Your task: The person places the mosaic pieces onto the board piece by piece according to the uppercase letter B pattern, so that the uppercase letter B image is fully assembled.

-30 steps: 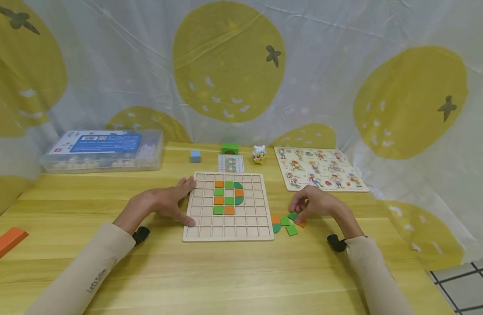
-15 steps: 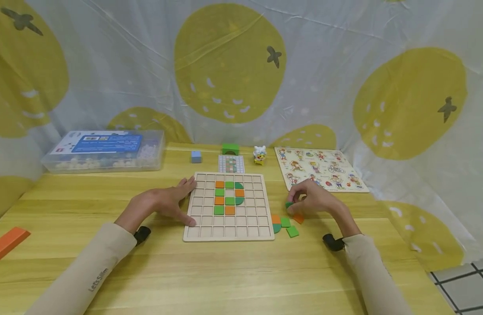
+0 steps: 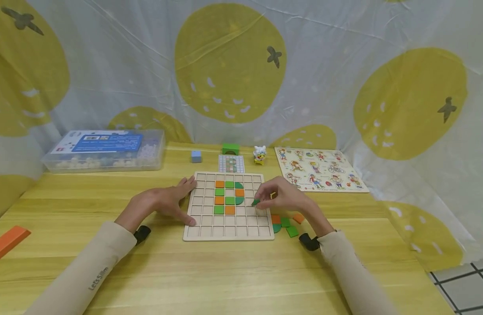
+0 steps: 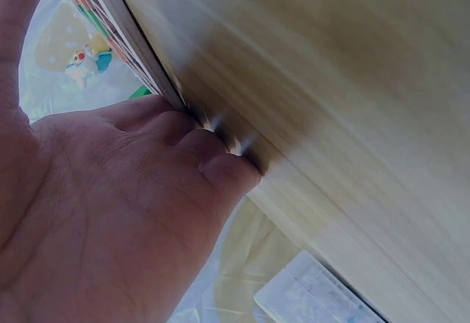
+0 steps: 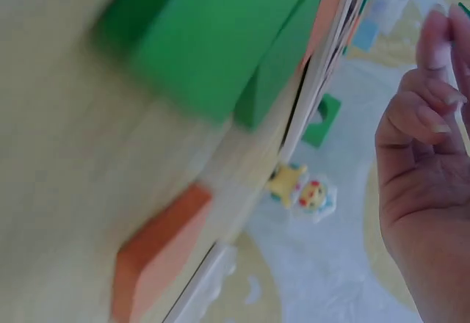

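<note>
A wooden grid board [image 3: 209, 234] lies mid-table, with orange and green squares and dark green rounded tiles set in its cells. My left hand [image 3: 168, 201] rests at its left edge, thumb spread onto the near corner and fingers along the side; the left wrist view shows the fingertips against the board's edge. My right hand [image 3: 282, 194] pinches a dark green tile [image 3: 255, 202] over the board's right part, between thumb and fingertips. Right of the board lie loose tiles, among them a green square [image 3: 292, 231], an orange tile [image 3: 298, 218] and a dark green rounded tile [image 3: 276, 228].
Behind the board lie a printed pattern card [image 3: 231, 164], a green arch block [image 3: 230, 149], a blue cube [image 3: 195, 156] and a small figurine [image 3: 259, 155]. A picture puzzle [image 3: 324, 170] lies back right, a clear plastic case [image 3: 103, 151] back left, an orange block [image 3: 6, 243] far left.
My right hand has picked the dark green tile from the loose pile and carried it left over the board. The left hand stays at the board's edge.
</note>
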Motion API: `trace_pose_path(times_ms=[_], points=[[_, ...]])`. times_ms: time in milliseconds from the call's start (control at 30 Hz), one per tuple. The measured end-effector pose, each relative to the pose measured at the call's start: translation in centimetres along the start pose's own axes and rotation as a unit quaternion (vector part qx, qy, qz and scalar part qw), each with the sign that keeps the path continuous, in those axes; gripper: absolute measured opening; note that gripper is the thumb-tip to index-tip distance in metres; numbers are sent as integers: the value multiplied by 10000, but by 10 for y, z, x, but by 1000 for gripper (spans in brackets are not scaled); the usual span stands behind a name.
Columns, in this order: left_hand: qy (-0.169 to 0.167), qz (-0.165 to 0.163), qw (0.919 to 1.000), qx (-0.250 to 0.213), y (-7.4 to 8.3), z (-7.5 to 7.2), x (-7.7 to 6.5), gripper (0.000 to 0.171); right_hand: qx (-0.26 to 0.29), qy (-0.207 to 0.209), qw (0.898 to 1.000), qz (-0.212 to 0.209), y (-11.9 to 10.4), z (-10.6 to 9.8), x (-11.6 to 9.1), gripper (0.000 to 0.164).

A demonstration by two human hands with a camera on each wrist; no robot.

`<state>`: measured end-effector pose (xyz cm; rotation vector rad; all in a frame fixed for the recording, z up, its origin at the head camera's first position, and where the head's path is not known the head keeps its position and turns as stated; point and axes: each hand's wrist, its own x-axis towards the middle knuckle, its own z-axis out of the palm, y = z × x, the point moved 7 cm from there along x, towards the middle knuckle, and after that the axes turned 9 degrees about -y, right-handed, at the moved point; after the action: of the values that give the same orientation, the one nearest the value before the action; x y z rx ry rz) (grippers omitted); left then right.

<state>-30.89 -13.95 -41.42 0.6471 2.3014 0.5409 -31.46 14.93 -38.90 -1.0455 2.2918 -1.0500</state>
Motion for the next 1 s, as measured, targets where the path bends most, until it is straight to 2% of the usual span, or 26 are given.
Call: trace_pose_path(times_ms=[167, 400, 567, 800, 1000], points=[[8, -5, 10000, 19, 0, 0, 0, 134, -80, -197, 9998, 2, -8, 12, 18, 13], [27, -7, 10000, 56, 0, 0, 0, 134, -153, -757, 9970, -27, -10, 24, 24, 19], [24, -40, 10000, 61, -1, 0, -1, 134, -198, -572, 9981, 84, -11, 25, 27, 19], [28, -38, 10000, 52, -2, 0, -1, 134, -208, -349, 9988, 268, -10, 24, 27, 29], [14, 21, 10000, 40, 0, 0, 0, 133, -201, -163, 9988, 424, -8, 21, 25, 23]])
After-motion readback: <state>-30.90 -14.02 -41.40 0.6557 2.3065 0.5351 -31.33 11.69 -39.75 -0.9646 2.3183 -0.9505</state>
